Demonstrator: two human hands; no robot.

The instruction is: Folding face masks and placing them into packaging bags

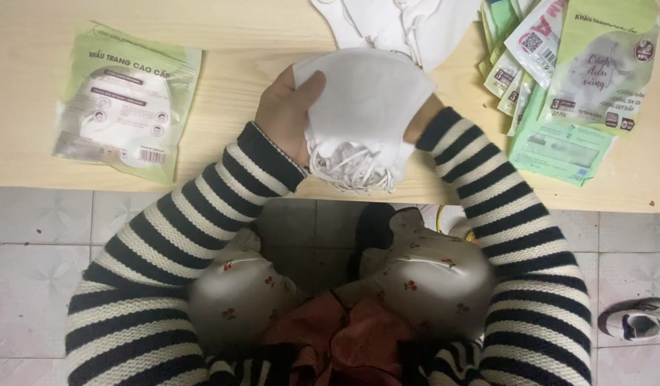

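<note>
My left hand (283, 114) pinches a stack of soft white cloth face masks (362, 107) over the pale wooden table (230, 71); right hand hidden behind it, grip unclear. Light, floppy, so I hold the folded edge, clear of the loops

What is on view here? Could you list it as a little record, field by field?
Left hand: grips the near-left edge of a stack of white face masks, thumb on top
Right hand: hidden behind the stack; only the striped sleeve shows
Ear loops: hang bunched below the stack
Behind the stack: more white masks lying on the wooden table
Left of the hands: one filled green mask packet
Right of the hands: a pile of green packets
Floor: tiles, a small shoe
</note>
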